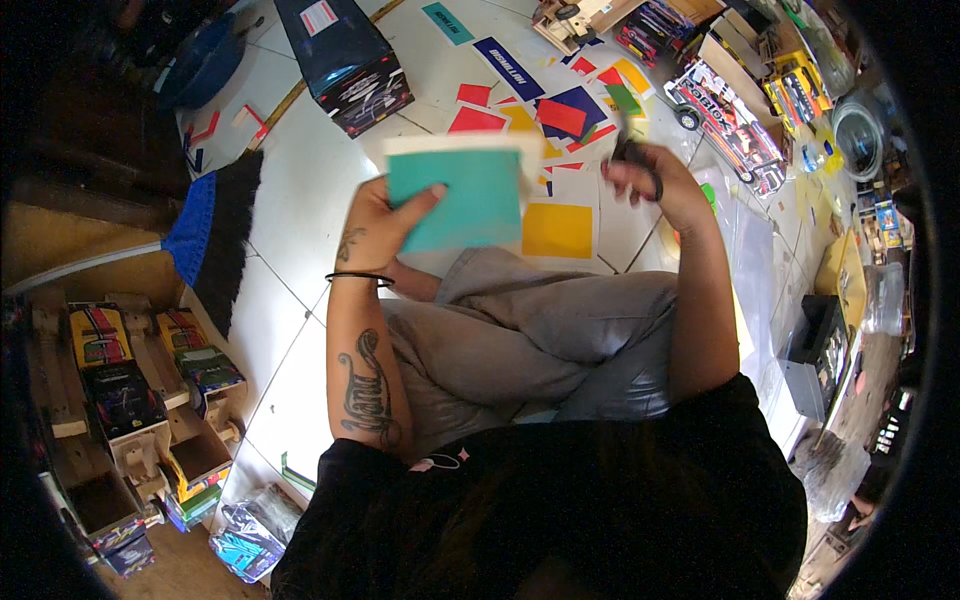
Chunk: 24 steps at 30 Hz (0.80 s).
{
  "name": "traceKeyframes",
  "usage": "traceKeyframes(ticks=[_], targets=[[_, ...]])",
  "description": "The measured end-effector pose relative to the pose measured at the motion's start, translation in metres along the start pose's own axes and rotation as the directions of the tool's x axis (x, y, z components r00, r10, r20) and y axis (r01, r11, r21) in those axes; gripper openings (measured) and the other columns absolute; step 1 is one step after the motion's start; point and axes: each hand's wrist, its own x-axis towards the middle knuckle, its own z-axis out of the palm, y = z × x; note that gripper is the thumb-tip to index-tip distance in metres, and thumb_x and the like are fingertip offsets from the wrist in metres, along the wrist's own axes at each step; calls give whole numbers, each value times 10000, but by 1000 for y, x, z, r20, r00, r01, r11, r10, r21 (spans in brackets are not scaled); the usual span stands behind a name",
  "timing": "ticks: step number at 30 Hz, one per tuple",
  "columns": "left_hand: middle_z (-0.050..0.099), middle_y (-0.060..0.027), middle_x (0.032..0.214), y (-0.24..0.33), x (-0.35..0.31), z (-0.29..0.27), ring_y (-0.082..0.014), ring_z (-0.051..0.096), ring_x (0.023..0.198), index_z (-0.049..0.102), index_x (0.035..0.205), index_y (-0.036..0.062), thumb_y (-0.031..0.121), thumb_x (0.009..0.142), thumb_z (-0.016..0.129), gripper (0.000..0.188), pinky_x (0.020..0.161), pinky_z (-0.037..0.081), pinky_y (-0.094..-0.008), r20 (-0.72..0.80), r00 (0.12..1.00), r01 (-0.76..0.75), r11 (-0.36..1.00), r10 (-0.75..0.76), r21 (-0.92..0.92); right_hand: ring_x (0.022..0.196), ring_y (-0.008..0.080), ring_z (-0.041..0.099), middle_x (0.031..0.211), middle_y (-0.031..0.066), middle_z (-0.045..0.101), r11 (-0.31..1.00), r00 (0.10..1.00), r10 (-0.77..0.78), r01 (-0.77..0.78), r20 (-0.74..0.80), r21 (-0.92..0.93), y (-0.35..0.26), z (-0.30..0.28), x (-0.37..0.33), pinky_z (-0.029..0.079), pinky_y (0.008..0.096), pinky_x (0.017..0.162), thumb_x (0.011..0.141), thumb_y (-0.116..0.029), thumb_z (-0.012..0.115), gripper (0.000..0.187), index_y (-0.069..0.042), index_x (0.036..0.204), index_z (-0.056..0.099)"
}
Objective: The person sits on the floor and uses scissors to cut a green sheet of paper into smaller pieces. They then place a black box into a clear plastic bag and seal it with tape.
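Observation:
My left hand grips a teal sheet by its left edge, thumb laid across the front. A pale layer shows above its top edge. To the right, my right hand is closed round the dark handles of scissors; their blades are smeared by motion. The scissors stand apart from the sheet. On the tiles under and beyond my hands lie a yellow sheet, a red piece, a green piece and several other cut scraps.
A dark glossy box stands at the far left-centre. Left of me are a broom head and several wooden toy trucks. A decorated toy truck and a coil of clear tubing sit at the right. My crossed legs are below.

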Motion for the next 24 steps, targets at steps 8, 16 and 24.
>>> traceKeyframes(ticks=[8,16,24], targets=[[641,-92,891,-11,6,24,-145,606,773,598,1030,4,310,833,578,365,736,477,-266,233,972,16,1000,-12,-17,897,160,578,1005,101,566,952,959,-271,254,85,171,12,72,3,465,274,765,648,-42,712,467,-5,1038,457],[648,-94,871,-12,7,53,-145,602,805,579,1057,23,424,811,583,470,752,462,-277,-2,998,54,962,-57,-266,795,160,571,933,90,560,826,896,-204,374,-394,421,13,88,6,467,265,735,664,-76,719,443,-23,1029,474],[652,-54,764,-14,14,12,-89,579,640,646,855,-13,255,801,666,273,592,459,-221,-261,964,-61,998,57,-10,624,102,529,725,29,579,962,939,-213,250,-269,111,-1,73,-2,430,227,599,662,-231,770,387,-34,911,548]])
